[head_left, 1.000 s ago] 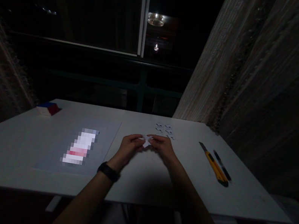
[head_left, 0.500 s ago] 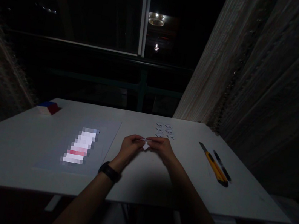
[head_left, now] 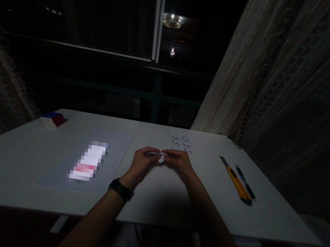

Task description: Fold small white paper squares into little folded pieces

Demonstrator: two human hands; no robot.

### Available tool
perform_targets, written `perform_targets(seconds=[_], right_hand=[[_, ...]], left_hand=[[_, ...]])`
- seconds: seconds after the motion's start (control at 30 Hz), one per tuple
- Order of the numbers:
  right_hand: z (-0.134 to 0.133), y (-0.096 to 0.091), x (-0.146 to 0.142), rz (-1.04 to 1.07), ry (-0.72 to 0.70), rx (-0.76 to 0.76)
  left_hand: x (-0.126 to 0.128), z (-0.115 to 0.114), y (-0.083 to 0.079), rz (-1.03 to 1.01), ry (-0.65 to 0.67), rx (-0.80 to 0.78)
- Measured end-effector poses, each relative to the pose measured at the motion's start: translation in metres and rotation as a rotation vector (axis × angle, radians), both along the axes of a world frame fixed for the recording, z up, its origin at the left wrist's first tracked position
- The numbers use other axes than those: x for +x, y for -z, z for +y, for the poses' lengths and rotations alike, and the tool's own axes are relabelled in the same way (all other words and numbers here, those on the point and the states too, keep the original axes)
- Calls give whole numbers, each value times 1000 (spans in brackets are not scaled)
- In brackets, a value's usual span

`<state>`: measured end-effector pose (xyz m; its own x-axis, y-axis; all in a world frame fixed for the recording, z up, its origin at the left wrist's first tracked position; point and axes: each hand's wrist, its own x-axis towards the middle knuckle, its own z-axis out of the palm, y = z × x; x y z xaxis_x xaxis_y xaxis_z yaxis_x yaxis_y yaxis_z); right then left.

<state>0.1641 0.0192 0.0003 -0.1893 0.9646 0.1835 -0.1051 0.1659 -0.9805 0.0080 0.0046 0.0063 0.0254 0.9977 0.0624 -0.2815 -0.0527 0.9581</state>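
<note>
A small folded piece of white paper is pinched between my two hands, just above the table. My left hand, with a dark watch on its wrist, is closed on the paper's left side. From the right, my right hand grips the same paper, thumb and fingers together. Much of the paper is hidden behind the fingers. Several small white pieces with dark marks lie in two columns just beyond my right hand.
On the white table, a yellow utility knife and a dark pen lie at right. A bright blurred-out screen rests on a large pale sheet at left. A coloured cube sits far left. Curtains hang behind.
Both hands stay in nearly the same place, still pinching the paper. The fingers have shifted slightly, and the paper's visible lower tip looks a little smaller.
</note>
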Motion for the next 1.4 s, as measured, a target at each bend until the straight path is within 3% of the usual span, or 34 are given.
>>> perform_targets(seconds=[0.33,0.67,0.9,1.4], right_hand=[[0,0,-6,-58,106,127],[0,1,-5,-93,119,74],[0,0,-5,-78,134,80],[-2,-2,-6,-67,150,157]], left_hand=[[2,2,-2,195,-165,152],[-8,4,-4,254,-8,145],[-10,3,-9,409,-52,215],[-9,2,-8,347,-81,233]])
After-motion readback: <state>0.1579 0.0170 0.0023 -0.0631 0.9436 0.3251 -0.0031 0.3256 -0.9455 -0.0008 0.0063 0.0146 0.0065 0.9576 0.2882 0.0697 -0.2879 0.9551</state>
